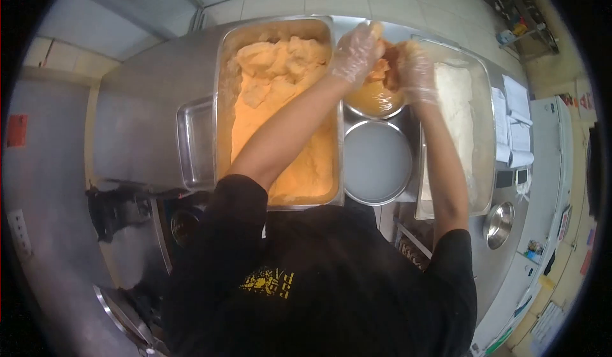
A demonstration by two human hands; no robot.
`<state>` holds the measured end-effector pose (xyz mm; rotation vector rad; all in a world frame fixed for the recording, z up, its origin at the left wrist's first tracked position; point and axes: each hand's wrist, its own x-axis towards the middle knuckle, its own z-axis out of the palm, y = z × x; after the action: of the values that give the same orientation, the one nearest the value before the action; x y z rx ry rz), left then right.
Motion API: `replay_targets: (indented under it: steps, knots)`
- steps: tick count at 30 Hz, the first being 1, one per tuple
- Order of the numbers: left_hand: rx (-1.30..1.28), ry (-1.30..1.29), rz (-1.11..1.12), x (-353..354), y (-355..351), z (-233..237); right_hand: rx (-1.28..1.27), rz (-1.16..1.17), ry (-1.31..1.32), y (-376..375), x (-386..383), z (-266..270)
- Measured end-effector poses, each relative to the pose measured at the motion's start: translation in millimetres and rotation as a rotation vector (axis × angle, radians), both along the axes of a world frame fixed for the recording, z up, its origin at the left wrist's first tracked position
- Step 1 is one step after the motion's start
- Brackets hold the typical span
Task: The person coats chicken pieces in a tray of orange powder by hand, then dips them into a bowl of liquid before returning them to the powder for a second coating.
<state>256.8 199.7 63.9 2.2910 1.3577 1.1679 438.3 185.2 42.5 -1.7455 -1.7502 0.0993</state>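
My left hand (357,50), in a clear plastic glove, is closed at the far side of a steel bowl (376,114). Opposite it, my right hand (417,73) is gloved the same way, its fingers curled. Between them is reddish-orange, wet-looking marinated meat (390,64), which both hands seem to grip; the fingers are partly blurred. Glossy yellow-orange stuff (375,99) shows in the bowl below. On the left stands a deep steel pan (223,111) of orange powder (287,146) with coated lumps (280,60) at its far end. A long pan (486,134) of white flour (460,115) lies under my right forearm.
Nearer me, a round steel pan (377,162) holds cloudy greyish liquid. A shallow steel tray (194,143) sits left of the deep pan. To the right are papers (517,121), a phone-like dark object (505,178) and a small steel bowl (499,225).
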Motion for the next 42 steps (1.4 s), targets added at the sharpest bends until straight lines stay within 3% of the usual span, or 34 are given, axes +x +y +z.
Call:
replay_targets:
  steps: [1,3,6,7,9,11,12,14,16,18,21,24,25,28,31,34,37,40,42]
  knots:
    - [0.039,0.009,-0.002,-7.8,-4.5,13.8,0.114,0.053,0.005,-0.5,0.3,13.4]
    - [0.129,0.026,-0.014,-28.5,-10.3,45.9,0.062,0.077,0.075,-19.8,-20.8,72.7]
    - [0.361,0.426,-0.012,-79.1,-34.1,87.3,-0.107,0.129,0.18,-62.6,-65.7,154.0]
    - [0.391,0.423,-0.034,-96.8,-43.9,98.7,-0.183,0.153,0.214,-72.7,-77.4,165.3]
    - [0.451,0.414,-0.081,-130.5,-67.6,114.3,0.008,0.367,0.089,-80.4,-90.7,154.5]
    - [0.396,0.53,-0.04,-158.8,-98.0,115.8,-0.129,0.488,0.203,-95.6,-110.3,153.6]
    - [0.366,0.587,-0.021,-173.2,-113.6,113.9,-0.369,0.498,0.378,-107.8,-125.6,156.5]
    - [0.277,0.565,-0.069,-207.0,-143.1,82.4,-0.312,0.649,0.29,-122.3,-148.8,119.5]
    - [-0.249,0.132,-0.054,-224.6,-167.0,55.5,-0.432,0.669,0.251,-136.8,-174.0,63.2]
    - [-0.673,0.071,-0.063,-244.7,-174.6,13.7,-0.59,0.676,0.18,-147.7,-197.4,8.6]
    - [-0.621,0.313,-0.079,-270.2,-175.6,-72.0,-0.678,0.648,-0.158,-142.6,-204.4,-50.2]
    - [-0.543,0.433,0.019,-270.3,-145.3,-80.1,-0.721,0.778,-0.648,-109.9,-211.9,-32.7]
    - [-0.502,0.388,0.044,-279.4,-129.7,-99.0,-0.696,0.606,-0.481,-97.8,-213.5,-29.3]
    - [-0.516,0.475,0.268,-277.2,-79.8,-95.4,-0.699,0.514,-0.424,-59.7,-239.3,-4.7]
    - [-0.559,0.714,0.137,-278.4,-33.3,-138.8,-0.529,0.697,-0.537,-20.1,-280.6,-62.1]
    - [-0.489,0.935,-0.037,-277.8,-30.8,-123.4,-0.506,0.794,-0.748,-13.3,-288.7,-67.7]
    - [-0.379,0.831,-0.055,-285.3,-37.8,-136.4,-0.48,0.62,-0.823,-22.6,-291.5,-70.9]
    - [-0.351,0.801,0.011,-282.7,-40.1,-143.8,-0.726,0.551,-0.729,-18.4,-275.8,-80.5]
    - [-0.331,0.826,0.005,-281.3,-42.1,-137.4,-0.605,0.578,-0.732,-18.7,-267.8,-73.1]
